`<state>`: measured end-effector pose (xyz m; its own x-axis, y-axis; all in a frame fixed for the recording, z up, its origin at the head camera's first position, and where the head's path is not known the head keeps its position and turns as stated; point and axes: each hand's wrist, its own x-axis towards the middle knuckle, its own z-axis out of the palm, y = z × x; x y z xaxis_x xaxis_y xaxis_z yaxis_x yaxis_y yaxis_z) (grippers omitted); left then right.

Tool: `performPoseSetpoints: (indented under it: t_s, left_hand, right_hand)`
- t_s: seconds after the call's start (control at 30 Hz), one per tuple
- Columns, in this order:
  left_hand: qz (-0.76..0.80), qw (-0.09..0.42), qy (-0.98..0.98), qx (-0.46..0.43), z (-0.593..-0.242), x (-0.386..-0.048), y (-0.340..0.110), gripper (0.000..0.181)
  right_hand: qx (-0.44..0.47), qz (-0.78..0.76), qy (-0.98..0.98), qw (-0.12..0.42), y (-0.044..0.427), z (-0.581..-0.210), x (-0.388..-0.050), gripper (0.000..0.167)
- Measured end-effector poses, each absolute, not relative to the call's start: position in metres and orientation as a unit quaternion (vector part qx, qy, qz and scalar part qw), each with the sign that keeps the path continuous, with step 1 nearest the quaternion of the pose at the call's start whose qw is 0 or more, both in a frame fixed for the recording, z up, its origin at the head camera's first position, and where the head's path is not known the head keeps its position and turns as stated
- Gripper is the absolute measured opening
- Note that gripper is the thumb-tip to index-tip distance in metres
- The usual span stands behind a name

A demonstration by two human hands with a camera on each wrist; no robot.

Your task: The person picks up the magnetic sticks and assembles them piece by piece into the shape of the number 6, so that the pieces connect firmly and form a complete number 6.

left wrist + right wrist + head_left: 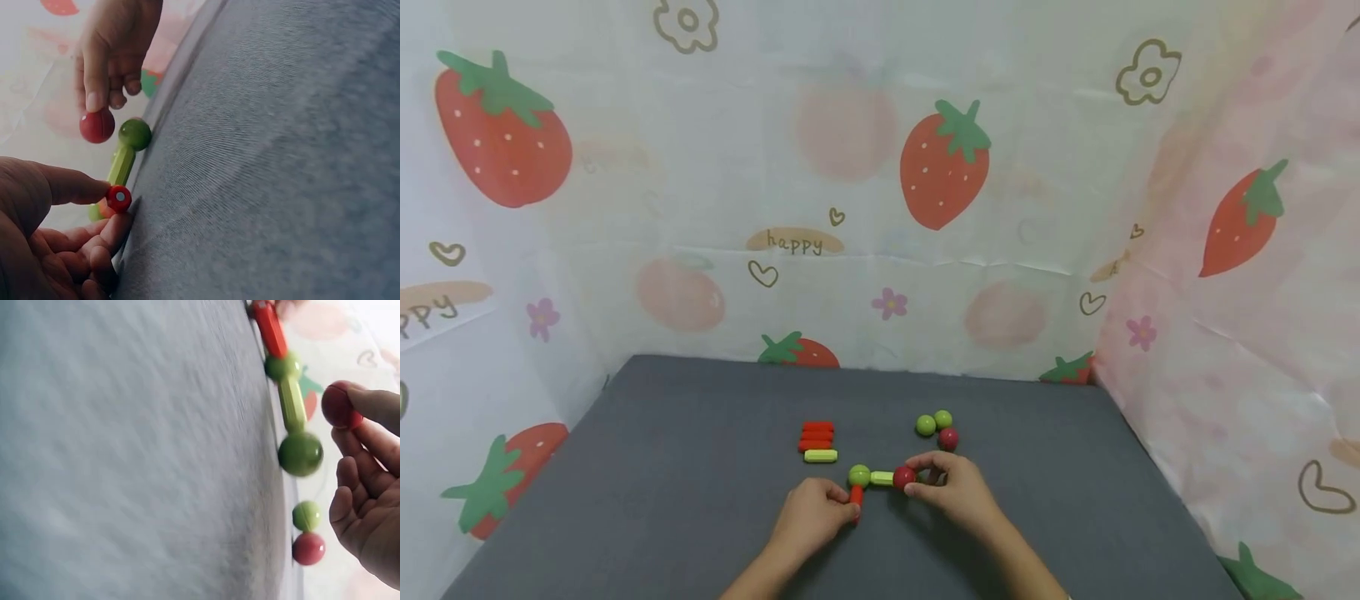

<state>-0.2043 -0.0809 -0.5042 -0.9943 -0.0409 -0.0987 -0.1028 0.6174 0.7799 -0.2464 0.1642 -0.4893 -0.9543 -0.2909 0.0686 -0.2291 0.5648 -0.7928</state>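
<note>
Red ball (904, 477): pinched by the right hand (957, 493), apart from the right-end green ball (300, 454); a loose pinch could drop it.
Red rod (857, 497): pinched by the left hand (812, 515); a sideways tug could part it from the corner green ball (859, 476).
Yellow-green rod (882, 478): unheld, between the hands; uneven pressure could twist it.
Spare green balls (926, 426), spare red ball (948, 439): beyond the right hand; a bump could scatter them.

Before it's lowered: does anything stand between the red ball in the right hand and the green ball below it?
Nothing visible; both wrist views show open space between the red ball and that green ball. The left hand holds the red rod, clear of the gap.
</note>
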Motion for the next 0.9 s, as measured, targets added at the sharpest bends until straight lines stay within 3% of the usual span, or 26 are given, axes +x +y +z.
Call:
performPoseSetpoints:
  t_s: [0.6,0.9]
  left_hand:
    - [0.418,0.007,0.907,-0.054,-0.504,-0.212,-0.065,0.013]
    - [0.414,-0.004,0.908,-0.072,-0.503,-0.211,-0.060,0.013]
  right_hand:
    - [-0.182,-0.492,0.844,0.112,0.147,-0.506,-0.222,0.028]
    - [-0.185,-0.464,0.862,0.088,0.140,-0.520,-0.215,0.027]
